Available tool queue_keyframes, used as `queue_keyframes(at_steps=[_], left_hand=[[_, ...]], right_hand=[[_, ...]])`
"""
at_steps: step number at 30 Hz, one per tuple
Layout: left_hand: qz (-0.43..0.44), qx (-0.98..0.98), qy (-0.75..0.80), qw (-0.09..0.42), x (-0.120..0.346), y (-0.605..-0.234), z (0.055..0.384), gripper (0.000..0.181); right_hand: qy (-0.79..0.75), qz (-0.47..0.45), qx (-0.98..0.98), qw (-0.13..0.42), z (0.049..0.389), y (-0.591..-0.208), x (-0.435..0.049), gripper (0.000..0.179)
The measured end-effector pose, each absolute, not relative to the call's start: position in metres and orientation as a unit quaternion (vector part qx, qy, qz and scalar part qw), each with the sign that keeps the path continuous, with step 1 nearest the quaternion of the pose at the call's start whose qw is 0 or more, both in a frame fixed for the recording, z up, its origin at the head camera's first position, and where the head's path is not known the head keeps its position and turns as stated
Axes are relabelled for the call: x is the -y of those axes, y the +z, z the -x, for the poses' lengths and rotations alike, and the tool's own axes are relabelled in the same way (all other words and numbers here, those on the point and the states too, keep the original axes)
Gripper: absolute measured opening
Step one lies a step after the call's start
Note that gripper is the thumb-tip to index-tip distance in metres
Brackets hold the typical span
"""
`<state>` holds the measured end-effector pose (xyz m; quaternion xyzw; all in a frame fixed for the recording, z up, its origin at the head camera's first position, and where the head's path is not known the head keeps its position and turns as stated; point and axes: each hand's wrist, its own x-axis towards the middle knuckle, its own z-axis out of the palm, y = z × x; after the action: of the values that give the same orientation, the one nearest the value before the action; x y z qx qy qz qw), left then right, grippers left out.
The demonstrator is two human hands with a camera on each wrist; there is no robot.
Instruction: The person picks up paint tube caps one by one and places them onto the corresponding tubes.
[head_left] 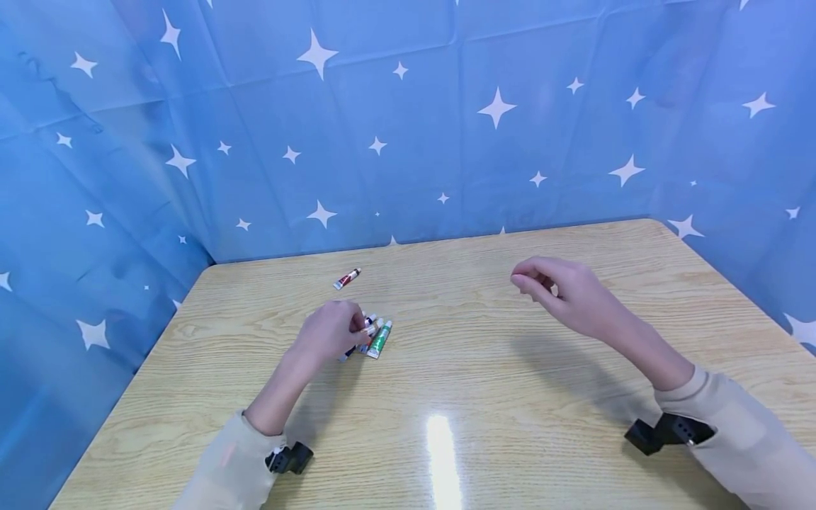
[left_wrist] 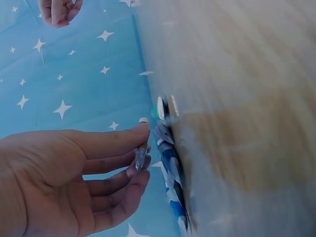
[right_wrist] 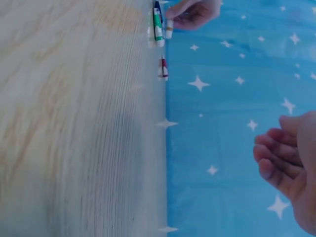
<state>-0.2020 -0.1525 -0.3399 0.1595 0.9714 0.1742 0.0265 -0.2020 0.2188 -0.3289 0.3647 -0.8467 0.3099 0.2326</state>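
My left hand point(head_left: 330, 330) pinches a small paint tube point(left_wrist: 141, 150) between thumb and fingers, just above the table. Its white cap and a tan band show in the right wrist view; the rest is mostly covered by the fingers. Right beneath that hand lies a cluster of paint tubes, among them a green tube point(head_left: 380, 340) and blue ones point(left_wrist: 173, 170), partly hidden by the hand. A dark red tube point(head_left: 347, 278) lies apart, farther back. Over the right side of the table hovers my right hand point(head_left: 569, 294), its fingers loosely curled and holding nothing.
The light wood-grain table point(head_left: 484, 368) runs back to a blue curtain point(head_left: 408, 127) with white stars, which also hangs along both sides. A bright light reflection lies on the near middle of the tabletop. Each sleeve carries a black wrist camera point(head_left: 290, 459).
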Motion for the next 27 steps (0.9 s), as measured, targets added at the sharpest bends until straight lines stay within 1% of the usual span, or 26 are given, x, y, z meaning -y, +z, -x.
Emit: queue_keyframes(at_steps=[5, 11, 13, 18, 21, 24, 27], left_hand=[[-0.154, -0.973, 0.168, 0.041, 0.157, -0.342, 0.205, 0.021], [-0.136, -0.973, 0.178, 0.056, 0.16, -0.339, 0.21, 0.022], [-0.131, -0.973, 0.182, 0.049, 0.161, -0.338, 0.212, 0.023], [-0.117, -0.973, 0.199, 0.007, 0.163, -0.336, 0.221, 0.025], [-0.107, -0.973, 0.206, -0.01, 0.165, -0.337, 0.227, 0.027], [-0.096, -0.972, 0.216, -0.016, 0.169, -0.338, 0.234, 0.031], [-0.083, -0.97, 0.228, -0.018, 0.172, -0.341, 0.241, 0.034]], right_hand=[[0.305, -0.352, 0.855, 0.226, 0.205, -0.33, -0.224, 0.013], [0.295, -0.331, 0.867, 0.227, 0.208, -0.331, -0.232, 0.011], [0.292, -0.327, 0.869, 0.228, 0.21, -0.331, -0.235, 0.01], [0.28, -0.318, 0.876, 0.229, 0.217, -0.332, -0.245, 0.01], [0.271, -0.311, 0.882, 0.229, 0.221, -0.334, -0.251, 0.009], [0.262, -0.298, 0.892, 0.216, 0.225, -0.334, -0.258, 0.008], [0.259, -0.276, 0.908, 0.181, 0.23, -0.336, -0.267, 0.008]])
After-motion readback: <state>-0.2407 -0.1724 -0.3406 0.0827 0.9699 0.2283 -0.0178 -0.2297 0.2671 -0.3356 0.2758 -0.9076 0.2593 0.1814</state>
